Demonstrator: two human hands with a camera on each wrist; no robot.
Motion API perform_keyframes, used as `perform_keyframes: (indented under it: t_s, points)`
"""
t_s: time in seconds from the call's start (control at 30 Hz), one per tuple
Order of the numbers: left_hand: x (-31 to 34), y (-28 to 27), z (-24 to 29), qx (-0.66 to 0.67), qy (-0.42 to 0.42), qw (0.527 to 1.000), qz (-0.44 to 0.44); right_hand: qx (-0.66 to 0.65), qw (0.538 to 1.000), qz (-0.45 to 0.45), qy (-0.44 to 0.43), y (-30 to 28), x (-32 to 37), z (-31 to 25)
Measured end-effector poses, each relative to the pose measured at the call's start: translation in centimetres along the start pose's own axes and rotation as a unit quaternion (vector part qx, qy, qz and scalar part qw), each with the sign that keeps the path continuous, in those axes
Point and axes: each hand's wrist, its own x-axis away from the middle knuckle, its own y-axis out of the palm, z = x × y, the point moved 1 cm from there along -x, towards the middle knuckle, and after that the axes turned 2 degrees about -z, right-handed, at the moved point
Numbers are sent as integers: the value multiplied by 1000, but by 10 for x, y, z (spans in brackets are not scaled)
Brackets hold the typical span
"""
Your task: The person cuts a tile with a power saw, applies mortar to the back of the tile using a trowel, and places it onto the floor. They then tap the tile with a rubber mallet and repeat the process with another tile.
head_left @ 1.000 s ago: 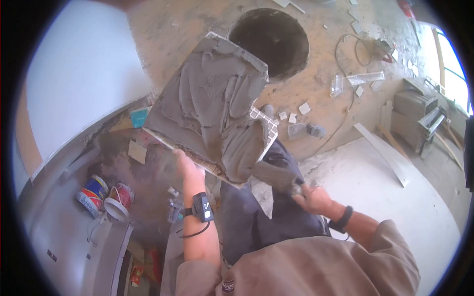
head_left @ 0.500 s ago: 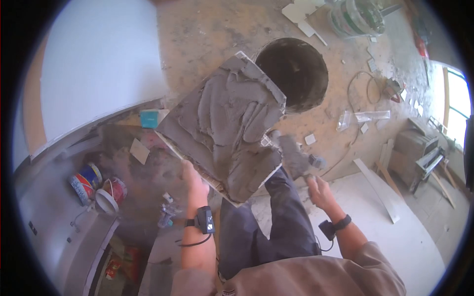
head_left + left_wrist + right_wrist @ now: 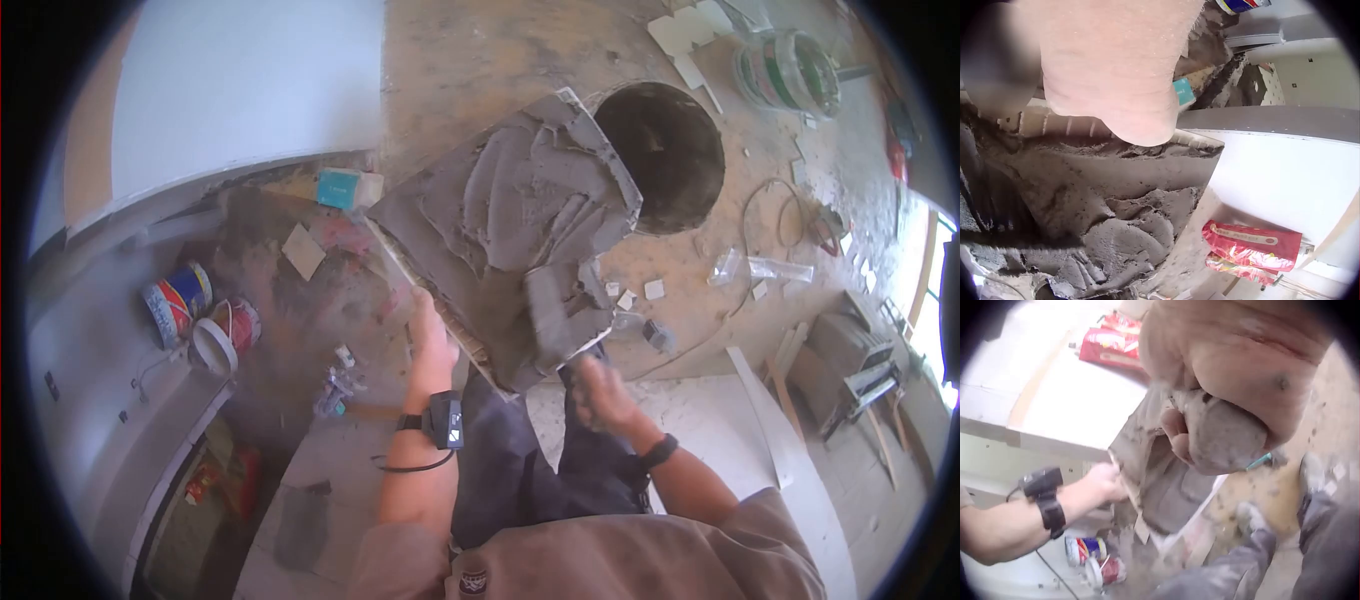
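A square tile [image 3: 500, 220] coated with wet grey mortar [image 3: 1104, 206] is tilted up in front of me. My left hand [image 3: 428, 328] grips its lower left edge, thumb on the rim. My right hand [image 3: 592, 388] grips the handle [image 3: 1222, 434] of a mortar-caked trowel. The trowel blade [image 3: 556, 312] lies against the mortar at the tile's lower right corner. In the right wrist view the tile [image 3: 1154, 469] stands between both hands, with the left hand [image 3: 1107, 481] at its edge.
A round black bucket [image 3: 660, 155] sits on the dusty floor behind the tile. Two paint cans [image 3: 180, 300] and a white lid [image 3: 213, 347] lie at left. A teal box [image 3: 340, 187], tile scraps [image 3: 654, 289], a cable [image 3: 770, 210] and a clear bucket [image 3: 790, 70] are scattered around. My legs [image 3: 520, 460] are below.
The right hand has brought the trowel from beside the tile's right edge onto its lower right corner. The left hand keeps holding the tile, and the head view has shifted.
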Motion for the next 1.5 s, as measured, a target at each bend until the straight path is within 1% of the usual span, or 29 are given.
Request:
perform_keyframes:
  t_s: [0.03, 0.13, 0.17, 0.2, 0.23, 0.27, 0.33, 0.37, 0.43, 0.47, 0.53, 0.57, 0.67, 0.73, 0.83, 0.87, 0.93, 0.97, 1.0, 1.03, 1.1, 1.13, 1.2, 1.23, 1.27, 1.3, 1.37, 1.4, 1.5]
  points:
    - [4, 3, 4, -9, 6, 1000, 24, 31, 999, -29, 12, 11, -3, -3]
    - [23, 13, 21, -10, 5, 1000, -15, 164, 984, -62, -26, 8, -5, 3]
    - [24, 14, 23, -7, 6, 1000, -28, 271, 952, -58, -131, -6, -12, 7]
    - [23, 13, 25, -3, 7, 999, -41, 373, 896, -55, -234, -30, -23, 14]
    - [24, 11, 27, 1, 8, 999, -51, 466, 819, -54, -330, -46, -27, 16]
    - [26, 10, 29, 4, 5, 999, -52, 549, 796, -57, -248, -52, -14, -5]
    - [27, 9, 29, 9, -3, 998, -55, 701, 650, -51, -287, -54, -6, -47]
    - [20, 4, 22, 28, -17, 997, -69, 766, 564, -48, -304, -54, -12, -65]
    - [-3, -8, 7, 67, -39, 992, -95, 779, 487, -36, -393, -51, -38, -101]
    - [-7, -11, 7, 56, -39, 994, -86, 780, 447, -31, -437, -45, -52, -118]
    - [-15, -13, 4, 32, -45, 996, -70, 781, 459, -12, -423, -31, -71, -150]
    - [-21, -17, 2, 33, -38, 996, -73, 782, 466, 2, -414, -24, -77, -165]
    - [-45, -24, -10, 42, -9, 995, -91, 766, 480, 18, -427, 3, -94, -201]
    - [-57, -30, -18, 49, 17, 993, -104, 738, 537, 37, -407, 21, -104, -219]
    - [-58, -32, -21, 59, 3, 991, -119, 691, 620, 76, -364, 45, -121, -227]
    - [-47, -26, -11, 57, -13, 993, -105, 673, 646, 92, -347, 46, -128, -225]
    - [-25, -17, 7, 51, -47, 994, -78, 654, 650, 8, -388, 36, -141, -195]
    - [-25, -17, 6, 61, -41, 993, -88, 640, 651, -33, -407, 36, -135, -183]
    - [-25, -17, 4, 72, -32, 992, -99, 629, 713, -50, -305, 27, -123, -171]
    - [-27, -18, 2, 83, -24, 990, -109, 607, 766, -66, -200, 24, -102, -160]
    - [-33, -23, -4, 79, -28, 991, -101, 607, 761, -95, -209, 13, -56, -136]
    - [-35, -25, -6, 77, -30, 992, -98, 661, 722, -87, -184, 12, -42, -131]
    - [-30, -27, -5, 87, -9, 987, -136, 756, 638, -60, -130, 8, -22, -129]
    - [-26, -24, -1, 91, 2, 983, -158, 754, 635, -13, -167, 3, -27, -131]
    - [-20, -21, 5, 85, -25, 988, -128, 749, 630, 33, -203, -1, -40, -131]
    - [-18, -19, 6, 83, -18, 989, -123, 741, 623, 77, -240, -4, -51, -133]
    - [-13, -15, 7, 80, -4, 990, -114, 658, 694, 184, -227, -14, -70, -153]
    - [-10, -12, 10, 83, -14, 991, -106, 612, 723, 234, -219, -22, -74, -157]
    - [9, 1, 20, 68, 15, 994, -83, 492, 802, 280, -190, -52, -82, -131]
